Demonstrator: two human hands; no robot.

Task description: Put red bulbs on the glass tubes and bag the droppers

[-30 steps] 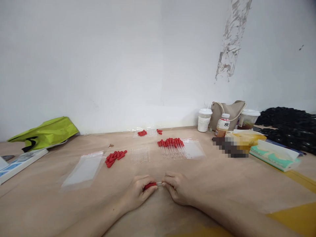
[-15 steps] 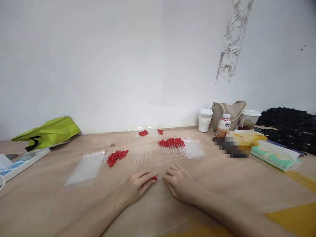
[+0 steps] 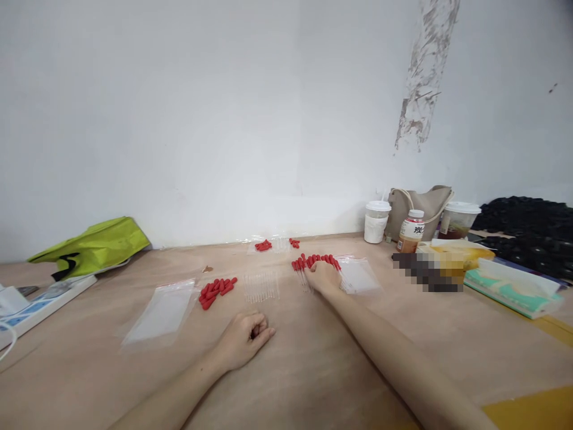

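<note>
1. Far left of the frame, I have a white power strip (image 3: 77,288) on the bench (image 3: 286,382), with a lime-green bag (image 3: 96,243) just behind it.
2. Left of centre, a clear bag (image 3: 163,310) lies flat, its red-lined edge toward the wall (image 3: 224,107).
3. Beside that bag I see a loose heap of red bulbs (image 3: 217,291).
4. Below the heap, at lower centre-left, the left hand (image 3: 244,339) rests near the bench surface, half open: fingers loosely curled, thumb standing apart from them, and it looks empty to me.
5. Mid-frame, a row of thin clear tubes (image 3: 261,286) lies side by side, apart from both hands. Behind it, near the wall, two small clusters of red pieces (image 3: 263,245) sit on clear plastic.
6. Right of centre, the red-topped tubes (image 3: 317,258) lie in a row, tops toward the wall. The right hand (image 3: 323,277) is over them, fingers bent down among the tops; its fingertips are hidden, so I cannot tell how far it is open or whether it grips one.
7. Just right of that row, I have a second clear bag (image 3: 359,275), lying flat.
8. Farther right stand a white-lidded cup (image 3: 376,224) and a bottle (image 3: 410,230), with a green tissue pack (image 3: 513,289) nearer the right edge.
</note>
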